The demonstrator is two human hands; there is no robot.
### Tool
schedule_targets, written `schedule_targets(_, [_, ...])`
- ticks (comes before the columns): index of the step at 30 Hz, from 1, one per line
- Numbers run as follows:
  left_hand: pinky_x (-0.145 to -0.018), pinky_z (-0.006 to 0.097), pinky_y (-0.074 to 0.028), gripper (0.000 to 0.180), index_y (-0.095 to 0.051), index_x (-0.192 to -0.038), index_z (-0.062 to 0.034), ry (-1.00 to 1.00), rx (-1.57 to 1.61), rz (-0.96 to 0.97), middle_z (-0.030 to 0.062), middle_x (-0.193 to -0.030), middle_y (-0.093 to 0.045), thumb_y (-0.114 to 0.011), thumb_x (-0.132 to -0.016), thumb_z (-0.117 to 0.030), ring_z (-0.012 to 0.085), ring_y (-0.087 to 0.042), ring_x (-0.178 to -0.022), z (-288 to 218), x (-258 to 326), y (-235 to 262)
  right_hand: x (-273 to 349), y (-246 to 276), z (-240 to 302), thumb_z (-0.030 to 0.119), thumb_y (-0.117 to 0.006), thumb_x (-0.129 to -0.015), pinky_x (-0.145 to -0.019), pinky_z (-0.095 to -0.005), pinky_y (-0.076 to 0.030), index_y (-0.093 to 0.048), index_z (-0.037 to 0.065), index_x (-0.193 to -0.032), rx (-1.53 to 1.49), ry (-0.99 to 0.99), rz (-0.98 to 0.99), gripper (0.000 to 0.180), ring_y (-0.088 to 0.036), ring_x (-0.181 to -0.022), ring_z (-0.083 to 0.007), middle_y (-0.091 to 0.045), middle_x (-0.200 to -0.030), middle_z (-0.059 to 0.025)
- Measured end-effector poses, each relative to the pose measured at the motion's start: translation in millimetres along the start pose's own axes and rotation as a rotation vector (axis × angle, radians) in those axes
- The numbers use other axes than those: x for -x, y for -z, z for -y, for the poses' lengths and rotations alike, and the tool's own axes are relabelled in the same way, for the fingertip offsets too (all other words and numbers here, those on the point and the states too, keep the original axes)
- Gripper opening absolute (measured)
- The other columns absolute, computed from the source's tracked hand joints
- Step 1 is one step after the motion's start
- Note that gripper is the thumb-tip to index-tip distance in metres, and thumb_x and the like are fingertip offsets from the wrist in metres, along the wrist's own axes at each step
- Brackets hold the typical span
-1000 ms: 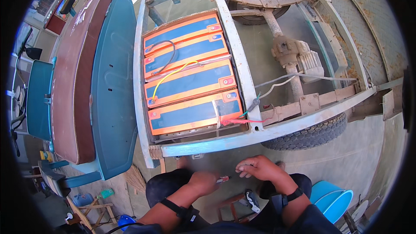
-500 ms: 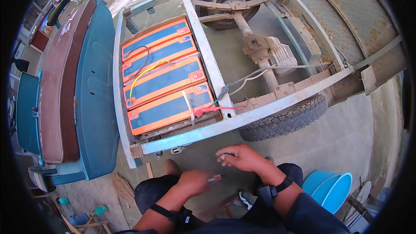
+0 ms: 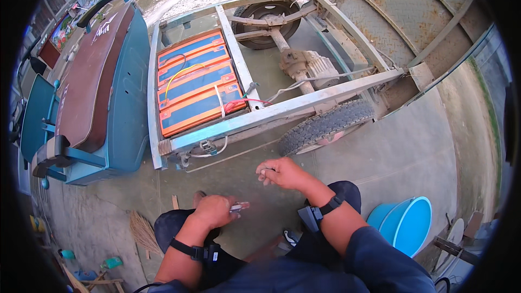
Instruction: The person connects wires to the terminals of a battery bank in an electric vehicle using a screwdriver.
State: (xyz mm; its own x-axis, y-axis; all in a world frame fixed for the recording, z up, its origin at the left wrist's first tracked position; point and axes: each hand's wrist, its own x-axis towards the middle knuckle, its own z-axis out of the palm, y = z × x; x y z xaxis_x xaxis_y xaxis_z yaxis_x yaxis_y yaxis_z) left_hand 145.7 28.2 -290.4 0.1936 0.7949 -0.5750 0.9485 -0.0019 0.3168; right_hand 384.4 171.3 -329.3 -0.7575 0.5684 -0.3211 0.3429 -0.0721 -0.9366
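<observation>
My left hand [image 3: 213, 211] is closed round a small red-and-silver hand tool [image 3: 239, 206]; its exact kind cannot be made out. Farther right and slightly higher, my right hand [image 3: 279, 173] has its thumb and fingers pinched together. Whatever lies between those fingertips is too small to name. Both hands hover over the ground in front of my knees, apart from each other and from the pale blue metal vehicle frame [image 3: 228, 127]. Several orange batteries with blue tops [image 3: 198, 109] sit side by side in the frame. Red wire [image 3: 234, 104] and yellow wire [image 3: 175, 81] run across them.
A tyre [image 3: 328, 126] stands by the frame's near side, and an axle housing [image 3: 304, 65] crosses behind it. The blue seat base with a brown cushion [image 3: 97, 70] is tipped up at left. A blue bucket [image 3: 384, 218] stands at right, a straw broom [image 3: 144, 230] at left.
The view has shifted, and the vehicle sits higher in it. Both hands are now farther from the frame. The tool in my left hand shows more sharply.
</observation>
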Motion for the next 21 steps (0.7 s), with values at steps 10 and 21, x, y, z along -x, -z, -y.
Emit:
schedule_targets(10, [-0.084,0.047,-0.053,0.048,-0.07,-0.115,-0.0087,0.13,0.155,-0.125,0.0206,-0.101,-0.072,-0.077,-0.08,-0.041,0.0407,-0.067,-0.096,74,79,28,71,43,4,0.012,-0.055,-0.097,-0.072,-0.0307,-0.055,-0.069,0.004,-0.109,-0.083,-0.01,-0.274,0.021,-0.069,-0.079,-0.0148,-0.073,-0.093,-0.0072])
schedule_targets(21, [-0.082,0.04,-0.054,0.043,-0.072,-0.11,-0.0054,0.214,0.476,-0.254,0.0179,-0.097,-0.074,-0.079,-0.078,-0.035,0.0324,-0.07,-0.091,93,88,10,90,51,-33,0.016,-0.053,-0.1,-0.067,-0.029,-0.056,-0.066,0.005,-0.117,-0.152,-0.119,-0.433,0.024,-0.071,-0.08,-0.0173,-0.072,-0.097,-0.0075])
